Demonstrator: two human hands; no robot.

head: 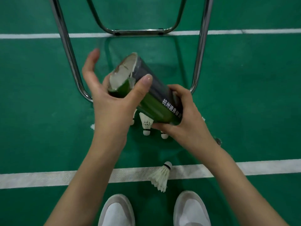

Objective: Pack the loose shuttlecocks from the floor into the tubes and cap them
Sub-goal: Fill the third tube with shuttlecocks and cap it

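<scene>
A person crouched over a green court floor point(244, 95) holds a dark green shuttlecock tube point(151, 97) tilted between both hands, its open mouth turned up and away, white feathers showing inside the rim. The left hand point(112, 98) cups the tube near that mouth, thumb pressed across the front of the wall and the other fingers stretched out behind it. The right hand point(184, 116) grips the lower end, fingers curled round the base beside a column of white printed characters. Beneath the tube, three loose shuttlecocks lie close together on the floor, the middle shuttlecock point(146, 123) clearest, its cork pointing toward the camera; the other two are partly hidden by the hands. A fourth shuttlecock point(161, 176) lies apart on a white court line point(48, 178), just ahead of a pair of white shoes point(117, 211). The chromed legs of a metal chair frame point(65, 39) stand on the floor beyond the hands
</scene>
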